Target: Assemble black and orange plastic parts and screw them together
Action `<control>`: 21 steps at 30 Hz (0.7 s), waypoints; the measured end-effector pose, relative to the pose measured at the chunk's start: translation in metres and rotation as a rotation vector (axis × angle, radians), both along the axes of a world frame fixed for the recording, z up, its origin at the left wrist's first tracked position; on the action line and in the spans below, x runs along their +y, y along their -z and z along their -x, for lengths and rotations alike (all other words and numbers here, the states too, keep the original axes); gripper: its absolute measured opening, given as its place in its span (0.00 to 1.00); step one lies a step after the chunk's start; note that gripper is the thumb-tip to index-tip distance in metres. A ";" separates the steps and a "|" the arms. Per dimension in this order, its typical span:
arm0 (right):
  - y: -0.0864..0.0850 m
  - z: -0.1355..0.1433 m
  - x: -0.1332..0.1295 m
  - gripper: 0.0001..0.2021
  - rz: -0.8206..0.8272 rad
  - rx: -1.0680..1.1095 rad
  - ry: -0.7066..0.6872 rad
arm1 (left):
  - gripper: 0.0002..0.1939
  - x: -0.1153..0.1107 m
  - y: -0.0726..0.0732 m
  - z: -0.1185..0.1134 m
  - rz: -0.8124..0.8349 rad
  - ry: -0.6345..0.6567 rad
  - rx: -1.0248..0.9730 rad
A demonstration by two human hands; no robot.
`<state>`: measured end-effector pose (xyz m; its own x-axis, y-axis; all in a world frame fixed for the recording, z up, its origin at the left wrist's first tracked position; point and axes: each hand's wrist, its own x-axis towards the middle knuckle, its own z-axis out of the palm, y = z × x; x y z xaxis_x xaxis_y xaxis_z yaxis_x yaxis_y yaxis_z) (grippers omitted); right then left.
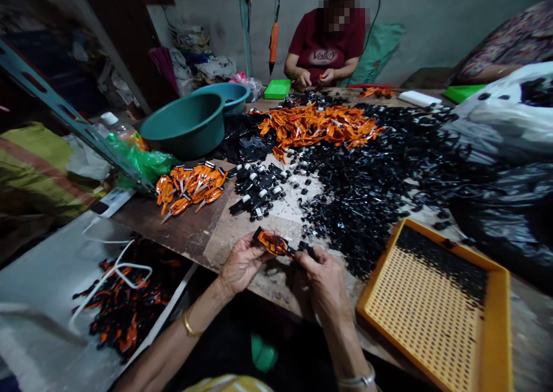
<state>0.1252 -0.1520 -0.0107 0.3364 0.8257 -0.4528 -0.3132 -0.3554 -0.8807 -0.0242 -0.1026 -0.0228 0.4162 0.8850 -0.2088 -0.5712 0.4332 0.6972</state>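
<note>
Between my two hands, just above the table's near edge, is an orange and black toy race car (275,244). My left hand (242,260) grips its left end, fingers closed around it. At the other end, my right hand (322,271) pinches a small black part (305,248) against the car; its exact shape is partly hidden by the fingers. Beyond my hands lie several black pieces with white parts (259,187). A pile of orange car bodies (192,185) rests to the left, and a large heap of black plastic parts (358,190) spreads to the right.
A yellow perforated tray (432,300) with tiny black pieces stands at right. More orange bodies (319,124) lie mid-table. A green basin (184,127) sits at left, near a slanted metal post (73,109). Opposite, a person (326,46) works below a hanging orange screwdriver (273,43).
</note>
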 end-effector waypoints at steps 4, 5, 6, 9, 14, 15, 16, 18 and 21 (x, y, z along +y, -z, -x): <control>0.009 -0.002 0.000 0.14 -0.021 0.081 -0.023 | 0.13 -0.002 0.003 -0.001 -0.007 -0.019 0.034; 0.010 -0.001 0.000 0.14 -0.027 0.090 -0.022 | 0.13 -0.002 0.003 -0.002 -0.014 -0.032 0.044; 0.011 0.000 0.000 0.14 -0.025 0.101 -0.020 | 0.13 -0.003 0.003 -0.003 -0.025 -0.050 0.054; 0.008 0.005 -0.001 0.15 0.004 0.119 -0.010 | 0.12 -0.006 0.003 -0.008 -0.086 -0.138 0.092; -0.001 0.009 -0.003 0.13 -0.005 -0.032 0.052 | 0.13 -0.007 0.005 -0.012 -0.111 -0.189 0.094; -0.003 0.009 -0.003 0.12 -0.015 -0.073 0.059 | 0.13 -0.007 0.006 -0.011 -0.106 -0.184 0.090; -0.004 0.009 -0.003 0.12 -0.026 -0.111 0.065 | 0.13 -0.007 0.006 -0.011 -0.102 -0.181 0.087; -0.006 0.009 -0.002 0.12 -0.048 -0.175 0.074 | 0.13 -0.008 0.006 -0.010 -0.095 -0.179 0.083; -0.005 0.008 -0.002 0.12 -0.073 -0.213 0.079 | 0.13 -0.009 0.006 -0.010 -0.087 -0.178 0.067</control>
<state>0.1167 -0.1541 -0.0056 0.4830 0.8211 -0.3043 -0.1418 -0.2696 -0.9525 -0.0141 -0.1115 -0.0293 0.2396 0.9592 -0.1503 -0.5843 0.2661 0.7667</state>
